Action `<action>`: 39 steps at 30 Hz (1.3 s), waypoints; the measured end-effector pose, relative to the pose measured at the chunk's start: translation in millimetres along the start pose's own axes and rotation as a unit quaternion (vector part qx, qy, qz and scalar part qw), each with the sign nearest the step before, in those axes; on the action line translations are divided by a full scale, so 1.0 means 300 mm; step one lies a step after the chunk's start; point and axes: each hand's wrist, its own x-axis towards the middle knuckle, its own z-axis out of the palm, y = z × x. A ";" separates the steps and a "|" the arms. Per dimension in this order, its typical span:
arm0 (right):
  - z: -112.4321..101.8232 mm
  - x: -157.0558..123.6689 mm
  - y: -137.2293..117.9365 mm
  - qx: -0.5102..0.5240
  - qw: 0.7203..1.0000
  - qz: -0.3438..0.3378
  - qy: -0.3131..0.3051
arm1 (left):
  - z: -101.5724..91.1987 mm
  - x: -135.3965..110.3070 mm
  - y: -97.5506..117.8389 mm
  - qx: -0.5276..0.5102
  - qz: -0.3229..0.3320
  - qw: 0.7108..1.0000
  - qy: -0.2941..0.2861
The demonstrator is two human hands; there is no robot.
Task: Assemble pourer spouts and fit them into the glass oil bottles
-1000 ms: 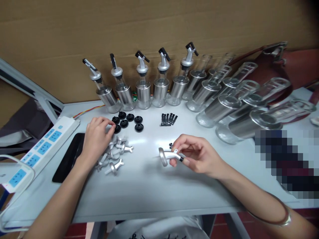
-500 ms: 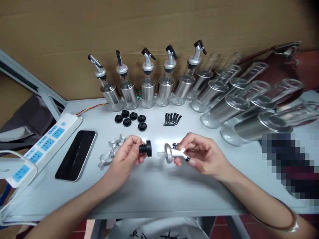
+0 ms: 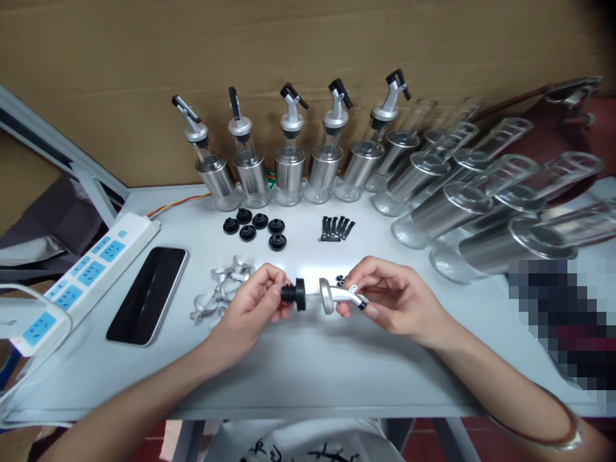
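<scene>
My left hand (image 3: 262, 298) pinches a ribbed black rubber stopper (image 3: 300, 294), its wide flange facing right. My right hand (image 3: 392, 295) grips a silver pour spout (image 3: 327, 296) with a round collar and a black tip. The spout's thin pale tube points left and meets the stopper's flange; how far it goes in is hidden. A gap shows between collar and flange. Under my left hand lie several loose silver spouts (image 3: 212, 298). Small black rings (image 3: 341, 280) lie beside my right fingers.
Black stoppers (image 3: 248, 232) and short black levers (image 3: 334, 228) lie mid-table. Behind them stand several bottles with spouts fitted (image 3: 290, 173); bottles without spouts (image 3: 445, 205) stand at right. A phone (image 3: 147, 296) and a white power strip (image 3: 86, 276) are at left.
My left hand has brought the stopper rightward to the spout's tube, narrowing the gap. My right hand has stayed nearly still. The camera view has shifted slightly.
</scene>
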 end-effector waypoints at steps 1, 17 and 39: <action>0.000 0.000 -0.002 -0.008 1.000 0.001 0.003 | -0.002 0.002 -0.001 0.000 0.002 1.000 -0.003; -0.008 0.005 -0.019 -0.040 0.998 0.033 0.019 | 0.008 -0.004 -0.011 0.034 0.009 0.999 -0.010; 0.007 -0.001 -0.023 -0.086 0.996 -0.002 0.037 | 0.000 -0.001 -0.005 -0.064 0.006 0.998 -0.013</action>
